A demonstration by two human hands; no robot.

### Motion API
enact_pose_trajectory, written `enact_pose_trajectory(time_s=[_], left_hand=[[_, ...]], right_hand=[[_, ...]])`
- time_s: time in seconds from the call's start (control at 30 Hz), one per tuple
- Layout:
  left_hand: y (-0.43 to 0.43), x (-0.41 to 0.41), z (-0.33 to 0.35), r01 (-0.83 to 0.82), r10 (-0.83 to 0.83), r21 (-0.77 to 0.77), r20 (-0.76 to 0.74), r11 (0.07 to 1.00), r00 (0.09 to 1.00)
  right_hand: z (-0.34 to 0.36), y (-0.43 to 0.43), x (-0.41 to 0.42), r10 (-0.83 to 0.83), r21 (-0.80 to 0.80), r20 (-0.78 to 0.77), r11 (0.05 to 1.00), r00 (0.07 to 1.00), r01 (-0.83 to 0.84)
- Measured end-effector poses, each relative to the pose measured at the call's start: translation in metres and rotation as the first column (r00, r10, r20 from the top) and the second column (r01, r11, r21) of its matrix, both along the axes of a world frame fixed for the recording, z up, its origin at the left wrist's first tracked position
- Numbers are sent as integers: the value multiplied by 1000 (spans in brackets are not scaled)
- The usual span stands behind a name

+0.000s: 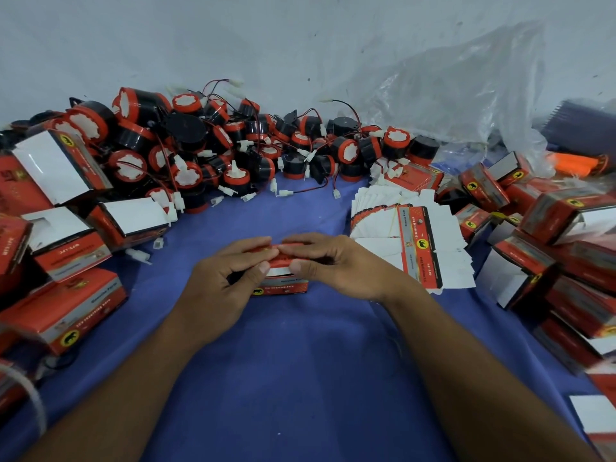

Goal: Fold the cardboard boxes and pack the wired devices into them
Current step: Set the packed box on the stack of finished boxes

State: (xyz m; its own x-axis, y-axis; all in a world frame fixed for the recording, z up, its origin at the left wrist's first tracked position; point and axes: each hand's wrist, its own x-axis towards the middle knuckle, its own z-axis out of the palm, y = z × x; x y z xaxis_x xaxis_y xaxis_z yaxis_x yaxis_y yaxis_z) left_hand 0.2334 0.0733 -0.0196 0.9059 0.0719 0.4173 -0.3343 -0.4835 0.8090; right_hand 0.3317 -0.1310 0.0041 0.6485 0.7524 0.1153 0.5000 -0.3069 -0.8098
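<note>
Roughly at the middle of the blue surface [300, 361], a small red cardboard box [283, 286] sits between both hands. The left hand [226, 278] comes in from the left with its fingers curled over the top of the box and its thumb against the near face, so its grip is closed on the box. The right hand [336, 265] mirrors it from the right, fingers bent over the top edge and thumb on the near side, and its grip is closed on the same box. The fingertips of the two hands almost meet above it. On the far side, a heap of wired devices [186, 175], black and red with thin leads and white plugs, lies against the grey wall. A fanned stack of flat blanks [416, 241] rests just to the right of the right hand. Folded boxes [76, 301] are heaped at the left edge, and more crowd the right edge. A clear plastic sheet [450, 95] is bunched at the far right
</note>
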Motion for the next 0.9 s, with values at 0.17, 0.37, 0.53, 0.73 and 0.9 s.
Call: enact_pose_trajectory(time_s=[0.17, 0.37, 0.53, 0.73, 0.9], left_hand=[[0, 0, 0, 23, -23, -41, -3, 999, 1000], [5, -1, -1, 15, -22, 198, 34, 980, 999], [15, -4, -6, 40, -70, 453, 48, 891, 996], [14, -4, -12, 6, -52, 486, 82, 874, 995], [13, -7, -6, -116, 62, 328, 173, 938, 983]], right_hand=[[-3, -1, 0, -10, 47, -77, 999, 997, 13], [-1, -2, -1, 47, 65, -128, 997, 991, -39], [4, 1, -7, -23, -82, 267, 996, 964, 47], [-2, -4, -13, 83, -215, 355, 977, 931, -5], [1, 2, -13, -66, 8, 353, 998, 933, 67]])
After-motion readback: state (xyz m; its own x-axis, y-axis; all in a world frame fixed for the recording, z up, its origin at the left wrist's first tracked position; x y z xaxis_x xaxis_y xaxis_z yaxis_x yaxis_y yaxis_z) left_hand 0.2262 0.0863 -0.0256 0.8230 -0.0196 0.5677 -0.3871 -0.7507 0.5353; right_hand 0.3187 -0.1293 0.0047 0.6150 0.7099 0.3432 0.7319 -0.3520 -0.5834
